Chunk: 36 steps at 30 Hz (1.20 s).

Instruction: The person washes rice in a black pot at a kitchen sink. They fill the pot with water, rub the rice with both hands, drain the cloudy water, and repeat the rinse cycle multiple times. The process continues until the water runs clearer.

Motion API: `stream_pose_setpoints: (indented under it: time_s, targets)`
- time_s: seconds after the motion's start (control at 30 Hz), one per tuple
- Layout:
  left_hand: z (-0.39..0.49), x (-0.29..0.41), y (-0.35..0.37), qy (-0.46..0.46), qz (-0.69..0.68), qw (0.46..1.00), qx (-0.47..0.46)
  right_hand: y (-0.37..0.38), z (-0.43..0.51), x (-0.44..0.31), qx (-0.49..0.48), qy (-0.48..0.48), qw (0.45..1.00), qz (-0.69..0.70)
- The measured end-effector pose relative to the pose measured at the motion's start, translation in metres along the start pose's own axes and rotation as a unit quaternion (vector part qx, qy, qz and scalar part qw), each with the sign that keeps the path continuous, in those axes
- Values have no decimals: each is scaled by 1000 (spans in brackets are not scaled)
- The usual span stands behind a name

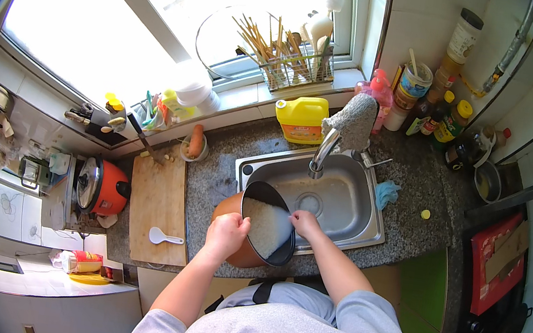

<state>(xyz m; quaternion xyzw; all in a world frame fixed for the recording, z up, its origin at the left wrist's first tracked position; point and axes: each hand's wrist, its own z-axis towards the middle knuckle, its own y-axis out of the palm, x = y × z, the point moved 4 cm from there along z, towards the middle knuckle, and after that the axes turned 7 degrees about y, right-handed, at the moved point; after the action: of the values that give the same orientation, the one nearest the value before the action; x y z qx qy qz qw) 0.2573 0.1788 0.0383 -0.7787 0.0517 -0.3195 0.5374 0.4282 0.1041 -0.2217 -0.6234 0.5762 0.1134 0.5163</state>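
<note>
A brown pot with a dark inside is tilted towards the steel sink, over its left front corner. White rice grains with cloudy water lie in it. My left hand grips the rim on the pot's left side. At the right side of the rim, my right hand has its fingers closed at the edge; whether they pinch it is hard to tell. The curved faucet, with a grey cloth draped over it, stands above the basin behind the pot.
A wooden cutting board with a white rice paddle lies to the left, beside an orange rice cooker. A yellow jug stands behind the sink. A blue cloth lies to the right, with bottles farther back.
</note>
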Motion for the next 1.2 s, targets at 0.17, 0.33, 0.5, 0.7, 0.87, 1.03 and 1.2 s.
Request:
stream_pose_setpoints:
  time_s: [0.17, 0.33, 0.5, 0.7, 0.87, 1.03, 1.2]
  targets:
    - [1, 3, -1, -4, -4, 1000, -5, 2, 2, 2, -8, -4, 1000, 12]
    - [1, 3, 1, 15, -15, 1000, 13, 4, 3, 3, -4, -7, 1000, 14]
    - [1, 7, 1, 24, -10, 1000, 15, 3, 3, 3, -5, -13, 1000, -2]
    - [3, 9, 4, 29, 1, 1000, 9, 3, 2, 5, -13, -8, 1000, -16]
    - [4, 11, 5, 36, 16, 999, 8, 7, 7, 12, -42, 14, 999, -27]
    - [5, 12, 5, 28, 29, 999, -12, 5, 5, 10, -56, 31, 997, -32]
    - [5, 15, 4, 32, 32, 999, -13, 6, 6, 12, -59, 38, 997, -38]
